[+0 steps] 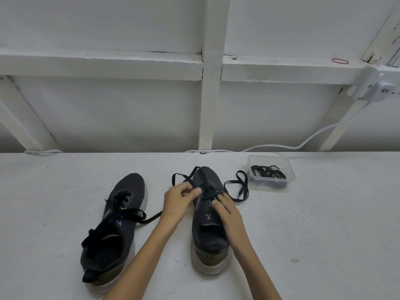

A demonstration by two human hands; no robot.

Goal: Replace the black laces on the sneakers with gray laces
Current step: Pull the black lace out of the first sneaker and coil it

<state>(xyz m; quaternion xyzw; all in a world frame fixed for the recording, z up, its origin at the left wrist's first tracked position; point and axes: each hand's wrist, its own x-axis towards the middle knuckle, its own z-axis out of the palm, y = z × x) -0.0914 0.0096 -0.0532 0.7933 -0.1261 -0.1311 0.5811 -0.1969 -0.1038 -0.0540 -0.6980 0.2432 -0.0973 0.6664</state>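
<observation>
Lace tub (pixel 289 167) beside right sneaker (pixel 208 177), cable (pixel 270 145) behind

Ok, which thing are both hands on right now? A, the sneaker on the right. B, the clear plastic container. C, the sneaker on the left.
A: the left hand pinches the black lace over the right sneaker's eyelets and the right hand rests on its upper; the left sneaker and the container lie untouched.
</observation>
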